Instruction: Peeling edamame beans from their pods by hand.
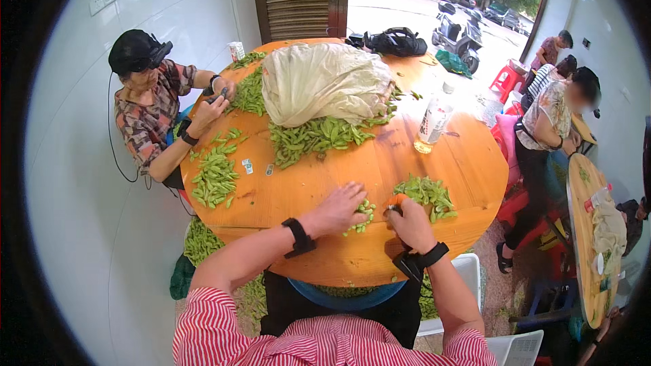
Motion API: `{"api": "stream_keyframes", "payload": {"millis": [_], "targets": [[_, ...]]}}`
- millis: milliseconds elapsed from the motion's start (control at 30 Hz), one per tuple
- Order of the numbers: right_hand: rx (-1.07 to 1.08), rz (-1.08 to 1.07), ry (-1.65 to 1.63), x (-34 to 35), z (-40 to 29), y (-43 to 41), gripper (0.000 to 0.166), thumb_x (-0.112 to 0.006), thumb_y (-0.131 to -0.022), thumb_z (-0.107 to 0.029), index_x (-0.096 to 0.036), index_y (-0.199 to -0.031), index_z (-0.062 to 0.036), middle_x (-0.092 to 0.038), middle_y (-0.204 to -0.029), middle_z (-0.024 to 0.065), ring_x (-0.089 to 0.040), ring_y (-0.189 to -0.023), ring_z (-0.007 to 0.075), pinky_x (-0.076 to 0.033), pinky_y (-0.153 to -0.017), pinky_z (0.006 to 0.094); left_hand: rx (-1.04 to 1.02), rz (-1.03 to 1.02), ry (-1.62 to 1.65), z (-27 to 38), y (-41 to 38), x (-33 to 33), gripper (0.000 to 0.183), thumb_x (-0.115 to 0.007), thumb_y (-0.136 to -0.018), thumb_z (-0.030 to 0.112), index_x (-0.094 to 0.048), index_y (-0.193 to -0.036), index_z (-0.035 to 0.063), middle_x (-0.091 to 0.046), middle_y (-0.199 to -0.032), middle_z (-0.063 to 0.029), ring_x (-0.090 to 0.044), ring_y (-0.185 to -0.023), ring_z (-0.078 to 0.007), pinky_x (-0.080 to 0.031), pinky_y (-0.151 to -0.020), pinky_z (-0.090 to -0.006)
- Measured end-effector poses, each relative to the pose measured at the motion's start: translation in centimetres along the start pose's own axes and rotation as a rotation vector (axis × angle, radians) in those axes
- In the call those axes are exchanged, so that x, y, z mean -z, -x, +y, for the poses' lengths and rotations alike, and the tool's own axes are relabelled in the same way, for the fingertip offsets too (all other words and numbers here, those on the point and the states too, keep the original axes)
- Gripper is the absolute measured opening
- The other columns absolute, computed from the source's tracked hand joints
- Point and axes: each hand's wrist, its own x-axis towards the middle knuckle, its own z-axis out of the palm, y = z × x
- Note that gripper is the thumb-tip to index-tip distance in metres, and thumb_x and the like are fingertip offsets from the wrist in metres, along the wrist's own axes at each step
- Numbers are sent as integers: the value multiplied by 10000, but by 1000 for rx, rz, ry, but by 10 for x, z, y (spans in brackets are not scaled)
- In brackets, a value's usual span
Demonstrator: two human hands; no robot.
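Observation:
My left hand (339, 207) lies palm down with fingers stretched out, somewhat blurred, at a small heap of shelled green beans (365, 217). The fingers partly hide the heap. Just right of it, my right hand (414, 226) is closed around an orange object (398, 198); most of it is hidden, so its kind is unclear. Beyond that hand sits a pile of green bean pods (430, 194) on the wooden table (315, 201). A blue basin (351, 301) rests at my lap, partly under the table edge.
A large cloth sack (325, 81) covers more pods (315, 140) mid-table. A plastic bottle (432, 124) stands right of it. Across to the left, a person (152, 96) handles pods beside another pile (216, 175). White crates (465, 274) and pods are below; other people work at right.

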Motion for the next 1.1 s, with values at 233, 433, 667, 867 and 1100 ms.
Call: {"api": "stream_keyframes", "payload": {"millis": [233,433,667,867,1100], "targets": [[-201,-130,-752,-4,0,7,140,-568,-965,-111,-624,-1046,-11,-634,-805,32,-583,-672,87,-480,-574,225,13,-92,437,24,19,39,568,-617,-938,296,-452,-1370,-35,-413,-1454,-260,-390,-1362,-392,-334,-1127,-431],[-171,-109,-825,-6,7,11,172,-545,-975,-110,-581,-1098,4,-626,-807,43,-570,-655,99,-473,-572,236,178,133,24,-35,-16,71,411,-687,-853,213,-571,-1169,-23,-539,-1229,-212,-545,-1114,-378,-455,-947,-453],[-136,-80,-825,-13,16,12,166,-553,-981,-119,-595,-1099,-10,-635,-801,42,-582,-668,97,-485,-584,231,446,300,-392,-108,-8,84,349,-727,-779,146,-557,-1062,33,-522,-1055,-197,-584,-898,-401,-489,-791,-483],[-116,-94,-799,-15,15,11,174,-545,-972,-103,-586,-1082,25,-630,-808,59,-590,-660,108,-489,-578,246,359,262,-369,-98,-15,57,172,-650,-816,102,-615,-982,74,-544,-966,-154,-600,-887,-370,-505,-748,-464],[-131,-66,-818,-13,17,10,158,-542,-978,-97,-591,-1074,17,-629,-797,54,-589,-649,106,-489,-569,246,200,314,-250,-60,-25,51,108,-649,-837,138,-668,-880,40,-644,-902,-131,-644,-864,-329,-528,-713,-432]]}}
